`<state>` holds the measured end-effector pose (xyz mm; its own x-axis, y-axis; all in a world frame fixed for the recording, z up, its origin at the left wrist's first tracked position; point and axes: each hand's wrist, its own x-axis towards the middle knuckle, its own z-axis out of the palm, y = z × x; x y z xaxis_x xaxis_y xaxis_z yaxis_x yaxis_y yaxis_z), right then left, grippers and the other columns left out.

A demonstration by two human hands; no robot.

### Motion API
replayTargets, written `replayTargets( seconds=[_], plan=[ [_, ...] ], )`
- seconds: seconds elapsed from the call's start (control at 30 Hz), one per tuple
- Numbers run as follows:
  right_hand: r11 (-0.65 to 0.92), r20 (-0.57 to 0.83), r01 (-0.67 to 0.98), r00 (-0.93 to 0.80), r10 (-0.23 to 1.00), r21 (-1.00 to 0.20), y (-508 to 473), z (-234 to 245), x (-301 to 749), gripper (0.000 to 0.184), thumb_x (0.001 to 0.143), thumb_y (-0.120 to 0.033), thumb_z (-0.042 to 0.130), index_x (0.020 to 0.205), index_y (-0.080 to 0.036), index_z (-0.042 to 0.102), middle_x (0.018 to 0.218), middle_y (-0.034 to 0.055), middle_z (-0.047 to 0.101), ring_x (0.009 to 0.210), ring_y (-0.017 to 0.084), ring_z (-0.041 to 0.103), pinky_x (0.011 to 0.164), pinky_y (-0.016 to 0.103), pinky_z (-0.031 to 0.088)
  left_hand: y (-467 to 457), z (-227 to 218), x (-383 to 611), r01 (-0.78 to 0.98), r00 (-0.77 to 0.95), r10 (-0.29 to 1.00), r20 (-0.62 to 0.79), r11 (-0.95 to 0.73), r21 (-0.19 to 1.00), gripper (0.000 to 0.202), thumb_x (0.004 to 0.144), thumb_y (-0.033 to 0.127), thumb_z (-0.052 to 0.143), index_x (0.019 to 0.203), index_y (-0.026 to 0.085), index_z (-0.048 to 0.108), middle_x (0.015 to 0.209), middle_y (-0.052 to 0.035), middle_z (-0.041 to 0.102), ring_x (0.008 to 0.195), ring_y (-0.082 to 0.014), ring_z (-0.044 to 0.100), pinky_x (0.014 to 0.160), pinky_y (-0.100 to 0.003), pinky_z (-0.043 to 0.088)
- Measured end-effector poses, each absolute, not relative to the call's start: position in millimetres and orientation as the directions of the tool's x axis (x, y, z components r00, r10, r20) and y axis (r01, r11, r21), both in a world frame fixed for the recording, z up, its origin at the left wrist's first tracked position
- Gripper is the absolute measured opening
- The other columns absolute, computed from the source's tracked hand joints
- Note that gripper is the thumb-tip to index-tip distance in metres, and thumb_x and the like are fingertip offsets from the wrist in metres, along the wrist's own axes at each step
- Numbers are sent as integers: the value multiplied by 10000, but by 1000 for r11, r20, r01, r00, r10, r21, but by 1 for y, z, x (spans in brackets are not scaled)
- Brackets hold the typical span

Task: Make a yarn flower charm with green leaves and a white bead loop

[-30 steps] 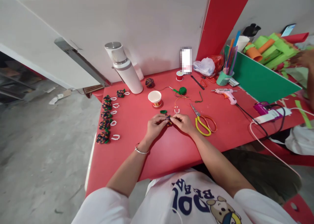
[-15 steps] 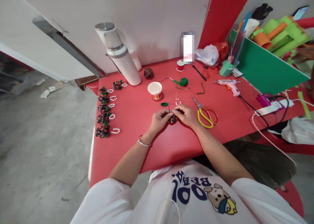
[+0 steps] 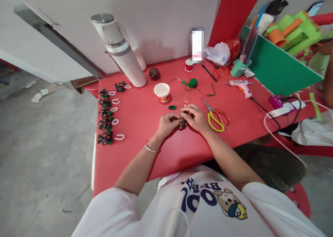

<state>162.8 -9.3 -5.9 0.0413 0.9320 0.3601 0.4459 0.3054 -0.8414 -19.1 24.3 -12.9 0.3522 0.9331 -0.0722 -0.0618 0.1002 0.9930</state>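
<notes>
My left hand and my right hand meet over the red table, both pinched on a small multicoloured yarn rosette that rests on the table between them. A thin dark strand runs from the rosette to my fingertips. A small green yarn piece lies just beyond my left hand. A short string of white beads lies beyond my right hand. Yellow-handled scissors lie right of my right hand.
Several finished rosettes with bead loops line the table's left edge. A white flask, paper cup, yarn balls, red thread spool, glue gun and pen cup stand further back. Another person's arm shows at far right.
The view has shifted down and left. My hands have lowered the rosette onto the table and my right fingers have moved over its top.
</notes>
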Motion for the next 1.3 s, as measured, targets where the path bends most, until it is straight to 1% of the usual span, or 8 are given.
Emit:
replayTargets(
  seconds=[0.17, 0.4, 0.57, 0.83, 1.07, 1.17, 1.23, 1.3],
  plan=[
    [241, 420, 593, 183, 889, -768, -12, -9, 164, 304, 1061, -449, 579, 992, -247, 796, 1000, 101, 795, 909, 227, 716, 876, 361, 572, 25, -17, -20, -60, 340, 936, -86, 113, 992, 364, 648, 439, 1012, 743, 170, 786, 614, -31, 701, 533, -127, 592, 507, -271, 501],
    [101, 456, 672, 376, 807, -734, -7, -20, 181, 304, 1060, -435, 572, 1019, -234, 796, 944, 92, 807, 808, 222, 695, 820, 355, 577, 24, -16, -18, -80, 323, 941, -99, 131, 988, 354, 633, 420, 1005, 757, 155, 807, 705, -68, 770, 569, -128, 631, 551, -278, 523],
    [127, 458, 732, 272, 846, -669, 0, -17, 188, 243, 1043, -307, 570, 1049, -224, 798, 1019, 103, 808, 905, 240, 722, 893, 363, 576, 24, -12, -16, -118, 288, 953, -94, 133, 984, 316, 639, 395, 994, 747, 163, 808, 700, -50, 766, 591, -128, 641, 577, -272, 541],
    [-11, 181, 847, 126, 975, -531, 25, 24, 175, 131, 951, -259, 758, 1060, -236, 829, 1055, 86, 825, 940, 262, 738, 847, 367, 532, 23, -15, -18, -80, 369, 926, -85, 123, 989, 309, 684, 384, 987, 773, 152, 804, 700, -55, 754, 567, -121, 611, 558, -276, 513],
    [-24, -1, 981, 24, 1000, -191, 45, 47, 153, 240, 934, -112, 677, 1125, -177, 808, 1048, 200, 819, 1029, 363, 768, 860, 439, 537, 22, -10, -15, -122, 418, 905, -81, 145, 982, 327, 690, 416, 967, 767, 145, 802, 702, -63, 766, 584, -128, 644, 581, -273, 527],
    [-8, -29, 941, -3, 1000, -339, 52, 48, 162, 247, 874, -97, 700, 1075, -181, 817, 974, 150, 824, 1020, 345, 771, 886, 442, 563, 21, -11, -15, -103, 411, 907, -93, 147, 984, 283, 703, 374, 952, 775, 141, 808, 689, -60, 763, 555, -110, 614, 553, -253, 497],
    [-45, -49, 772, 18, 999, -634, 54, 47, 173, 299, 834, -120, 734, 1112, -195, 813, 919, 86, 818, 923, 270, 766, 829, 381, 591, 21, -13, -16, -89, 398, 912, -96, 143, 986, 242, 717, 337, 940, 776, 141, 811, 670, -51, 751, 531, -96, 582, 532, -243, 470],
    [-87, -74, 443, 47, 996, -893, 52, 45, 183, 356, 823, -208, 775, 1178, -208, 796, 908, 50, 804, 831, 209, 739, 684, 302, 591, 22, -14, -15, -89, 386, 917, -97, 142, 986, 212, 718, 304, 941, 772, 146, 809, 668, -44, 747, 525, -91, 569, 525, -241, 461]
  ],
)
